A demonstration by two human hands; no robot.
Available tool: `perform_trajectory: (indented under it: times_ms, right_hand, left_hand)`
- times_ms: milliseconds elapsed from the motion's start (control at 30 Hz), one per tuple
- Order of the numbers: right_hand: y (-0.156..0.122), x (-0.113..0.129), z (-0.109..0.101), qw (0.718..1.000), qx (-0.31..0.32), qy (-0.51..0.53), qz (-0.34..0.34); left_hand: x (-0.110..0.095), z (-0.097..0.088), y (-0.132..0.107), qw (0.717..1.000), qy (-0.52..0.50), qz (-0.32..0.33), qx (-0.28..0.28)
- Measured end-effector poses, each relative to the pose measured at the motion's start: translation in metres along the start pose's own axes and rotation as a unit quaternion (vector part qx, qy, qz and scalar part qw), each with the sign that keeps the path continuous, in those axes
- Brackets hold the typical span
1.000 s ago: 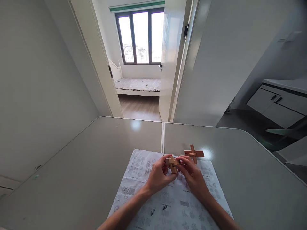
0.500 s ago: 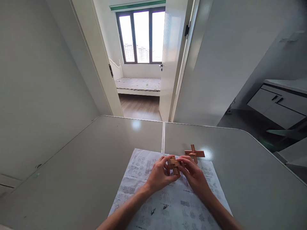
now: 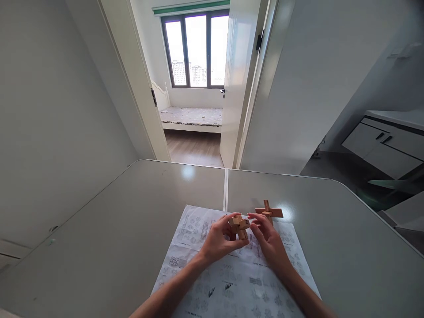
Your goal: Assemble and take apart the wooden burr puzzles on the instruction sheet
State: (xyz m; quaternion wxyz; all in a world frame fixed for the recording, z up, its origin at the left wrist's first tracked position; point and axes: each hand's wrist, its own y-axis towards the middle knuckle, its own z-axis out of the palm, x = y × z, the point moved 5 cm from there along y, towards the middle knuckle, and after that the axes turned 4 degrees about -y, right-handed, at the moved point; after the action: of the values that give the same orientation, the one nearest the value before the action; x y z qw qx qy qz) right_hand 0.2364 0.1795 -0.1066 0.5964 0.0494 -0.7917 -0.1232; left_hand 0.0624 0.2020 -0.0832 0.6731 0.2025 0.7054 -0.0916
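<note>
My left hand [image 3: 218, 240] is closed around a small wooden block puzzle [image 3: 239, 226], held just above a printed instruction sheet [image 3: 232, 282]. My right hand [image 3: 270, 240] is at the puzzle's right side, its fingertips pinching one of the wooden pieces. A second wooden puzzle, a finished cross shape [image 3: 269, 213], stands on the table just beyond my right hand, at the sheet's far right corner.
The grey folding table [image 3: 115, 229] has a seam down its middle and rounded far corners. Beyond it are white walls, an open doorway [image 3: 195, 110] to a bedroom with a window, and a cabinet [image 3: 384, 141] at the right.
My hands have shifted slightly and turned the block puzzle a little between them. My right fingers have lifted and spread somewhat. The cross puzzle has not moved.
</note>
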Motion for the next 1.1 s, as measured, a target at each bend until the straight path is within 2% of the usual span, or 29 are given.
perform_trajectory:
  times_ms: [200,300,533,767,1100]
  right_hand:
    - [-0.002,-0.003,0.011,0.998,0.066,0.021,-0.005]
    - [-0.004,0.000,0.012,0.997,0.075,0.025,-0.002]
    - [-0.008,0.017,0.014,0.995,0.098,0.004,-0.015]
    - [-0.013,0.014,0.018,0.991,0.128,0.042,0.012]
    - [-0.014,0.013,0.020,0.990,0.130,0.048,0.019]
  left_hand:
    - [-0.004,0.006,0.000,0.990,-0.118,-0.045,0.066]
    - [-0.005,0.008,-0.001,0.985,-0.143,-0.055,0.083]
    - [-0.009,0.002,-0.001,0.991,-0.095,-0.049,0.083]
    - [-0.010,0.002,-0.001,0.990,-0.091,-0.053,0.091]
    - [-0.010,0.003,-0.002,0.987,-0.111,-0.063,0.095]
